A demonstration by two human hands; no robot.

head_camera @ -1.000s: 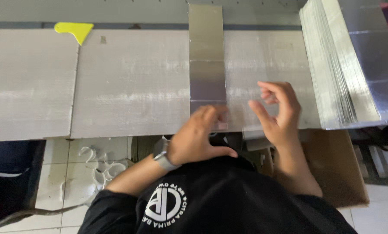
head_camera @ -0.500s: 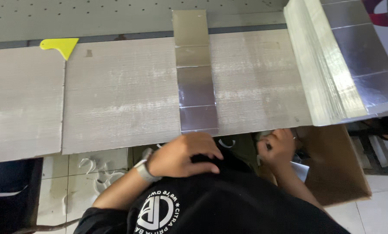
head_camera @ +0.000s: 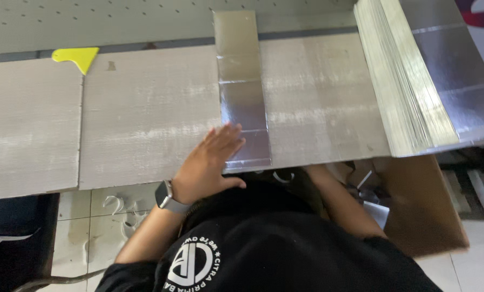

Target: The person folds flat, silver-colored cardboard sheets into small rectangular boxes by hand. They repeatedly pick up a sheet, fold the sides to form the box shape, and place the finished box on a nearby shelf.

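My left hand (head_camera: 209, 162), with a grey watch (head_camera: 166, 197) on the wrist, lies flat with fingers apart on the near end of a long silver foil strip (head_camera: 242, 81). The strip runs from the front edge of the grey board (head_camera: 144, 119) to its back. My right forearm (head_camera: 339, 203) reaches below the board's front edge, and the hand itself is hidden under the board.
A thick stack of silver sheets (head_camera: 409, 81) lies tilted on the right of the board. A yellow scraper (head_camera: 77, 57) sits at the back left. A brown cardboard box (head_camera: 420, 205) with scraps stands on the floor below right. White curled offcuts (head_camera: 115, 208) lie on the floor tiles.
My left hand has come up from the board's front edge and now rests flat on the strip. My right hand has dropped out of sight beneath the board.
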